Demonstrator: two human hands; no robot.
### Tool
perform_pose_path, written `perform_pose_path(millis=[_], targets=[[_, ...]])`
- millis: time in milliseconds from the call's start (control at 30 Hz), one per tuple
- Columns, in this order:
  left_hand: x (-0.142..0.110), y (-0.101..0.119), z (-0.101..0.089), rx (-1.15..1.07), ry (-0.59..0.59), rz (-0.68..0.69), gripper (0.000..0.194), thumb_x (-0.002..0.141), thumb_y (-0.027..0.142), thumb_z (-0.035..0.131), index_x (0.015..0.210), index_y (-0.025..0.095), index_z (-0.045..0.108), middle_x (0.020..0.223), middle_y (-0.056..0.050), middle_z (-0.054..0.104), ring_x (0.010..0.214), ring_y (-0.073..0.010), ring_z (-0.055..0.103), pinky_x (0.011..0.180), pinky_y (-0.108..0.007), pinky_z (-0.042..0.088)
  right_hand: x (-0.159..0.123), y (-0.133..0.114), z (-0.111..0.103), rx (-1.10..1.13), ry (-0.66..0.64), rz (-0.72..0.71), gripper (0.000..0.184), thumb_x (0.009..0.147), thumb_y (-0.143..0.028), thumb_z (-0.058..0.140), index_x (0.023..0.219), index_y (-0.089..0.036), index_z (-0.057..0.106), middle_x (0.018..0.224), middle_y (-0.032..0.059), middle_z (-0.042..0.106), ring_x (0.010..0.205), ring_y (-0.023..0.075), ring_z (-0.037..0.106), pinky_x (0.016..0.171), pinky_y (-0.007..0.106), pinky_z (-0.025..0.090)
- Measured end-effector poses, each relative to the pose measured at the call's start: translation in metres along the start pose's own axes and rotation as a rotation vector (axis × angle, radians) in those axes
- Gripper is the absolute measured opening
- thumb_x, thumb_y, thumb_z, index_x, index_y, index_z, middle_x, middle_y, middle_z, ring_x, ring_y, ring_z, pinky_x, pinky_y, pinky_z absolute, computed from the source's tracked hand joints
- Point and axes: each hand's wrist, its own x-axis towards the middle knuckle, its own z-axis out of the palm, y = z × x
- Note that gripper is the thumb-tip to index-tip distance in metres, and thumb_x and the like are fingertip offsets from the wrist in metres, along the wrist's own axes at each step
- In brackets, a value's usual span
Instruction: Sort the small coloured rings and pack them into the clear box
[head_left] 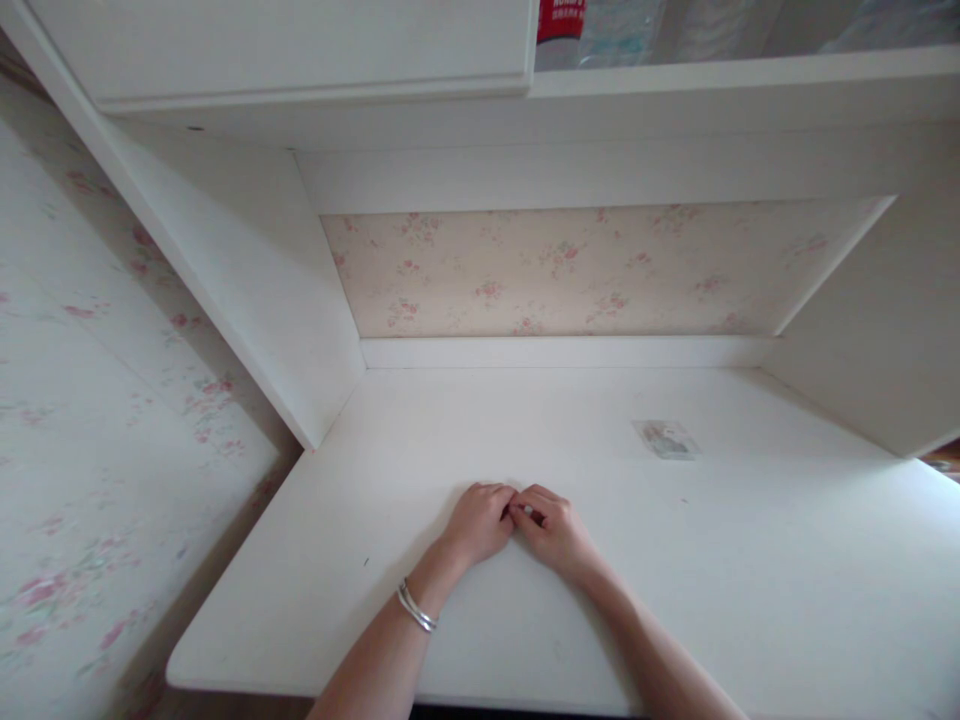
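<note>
Head view: your left hand (480,524) and right hand (556,532) meet, curled; whether they clamp anything, I cannot tell. The clear packet (666,440) looks light, flimsy, best held edgewise.

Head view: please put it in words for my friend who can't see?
A left hand and right hand meet on a white desk; whether they hold anything is unclear. Beyond them, to the right, lies a clear packet.

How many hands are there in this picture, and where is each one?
2: the left hand and the right hand, close together at the white desk. No other hand shows.
</note>
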Motion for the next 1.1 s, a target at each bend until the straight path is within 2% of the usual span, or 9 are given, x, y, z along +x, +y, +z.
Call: perform_pose_path(millis=[267,367,500,600,700,800,867,967,1100], targets=[[-0.001,0.002,-0.001,-0.004,-0.002,-0.003,0.019,0.078,0.012,0.048,0.089,0.019,0.062,0.088,-0.002,0.067,0.086,-0.0177,0.06,0.082,-0.029,0.042,0.0,-0.002,0.001,0.004,0.006,-0.002,0.017,0.085,-0.023,0.051,0.082,-0.02,0.067,0.08,0.003,0.063,0.07,0.0132,0.058,0.061,0.023,0.044],[0.0,0.004,-0.002,-0.007,0.001,-0.026,0.018,0.082,0.014,0.047,0.09,0.019,0.063,0.088,-0.003,0.068,0.085,-0.018,0.061,0.082,-0.03,0.042,0.005,0.0,-0.007,0.002,-0.001,0.012,0.019,0.086,-0.027,0.051,0.083,-0.021,0.068,0.08,0.003,0.065,0.072,0.0139,0.058,0.062,0.024,0.045],[0.0,0.006,-0.003,-0.021,0.02,-0.016,0.02,0.087,0.021,0.044,0.089,0.02,0.064,0.085,-0.003,0.068,0.082,-0.0173,0.061,0.08,-0.03,0.042,0.021,0.019,-0.038,-0.2,0.165,0.071,0.027,0.089,-0.035,0.045,0.088,-0.02,0.067,0.087,0.0057,0.066,0.066,0.0143,0.057,0.062,0.027,0.045],[0.001,0.006,-0.003,-0.035,0.029,-0.02,0.018,0.087,0.022,0.046,0.087,0.02,0.065,0.084,-0.002,0.069,0.081,-0.0166,0.06,0.079,-0.029,0.041,0.033,0.043,-0.073,-0.598,0.355,0.086,0.028,0.089,-0.034,0.043,0.098,-0.021,0.067,0.104,0.0088,0.063,0.094,0.0231,0.056,0.086,0.039,0.04],[0.002,0.005,-0.001,-0.052,0.039,-0.026,0.019,0.088,0.023,0.046,0.086,0.021,0.065,0.083,-0.001,0.069,0.079,-0.0158,0.06,0.079,-0.029,0.04,0.035,0.063,-0.104,-0.877,0.528,0.284,0.038,0.086,-0.035,0.045,0.12,-0.022,0.057,0.129,0.0128,0.048,0.114,0.0319,0.044,0.093,0.051,0.031],[0.003,0.005,0.0,-0.058,0.041,-0.034,0.02,0.088,0.023,0.045,0.085,0.021,0.065,0.082,-0.001,0.068,0.078,-0.0156,0.059,0.078,-0.029,0.04,0.029,0.08,-0.126,-0.985,0.609,0.459,0.052,0.086,-0.043,0.042,0.134,-0.024,0.043,0.142,0.014,0.03,0.128,0.0358,0.028,0.096,0.055,0.025],[0.003,0.005,0.0,-0.055,0.041,-0.037,0.019,0.088,0.022,0.045,0.085,0.021,0.064,0.082,-0.001,0.068,0.078,-0.0155,0.059,0.078,-0.029,0.04,0.022,0.093,-0.136,-0.989,0.606,0.573,0.059,0.085,-0.05,0.039,0.138,-0.025,0.037,0.145,0.0152,0.023,0.13,0.0378,0.023,0.096,0.058,0.024],[0.003,0.005,0.0,-0.05,0.041,-0.038,0.018,0.088,0.022,0.046,0.084,0.022,0.064,0.081,0.0,0.068,0.077,-0.0151,0.059,0.078,-0.029,0.04,0.015,0.109,-0.144,-0.935,0.507,0.722,0.066,0.084,-0.057,0.033,0.141,-0.023,0.033,0.144,0.0184,0.026,0.128,0.0414,0.025,0.094,0.06,0.025],[0.003,0.005,0.0,-0.055,0.048,-0.041,0.02,0.088,0.022,0.045,0.084,0.021,0.065,0.08,-0.001,0.068,0.075,-0.0149,0.059,0.078,-0.029,0.04,0.014,0.117,-0.145,-0.914,0.419,0.728,0.061,0.084,-0.057,0.032,0.133,-0.024,0.046,0.134,0.017,0.041,0.121,0.04,0.037,0.09,0.057,0.032]])
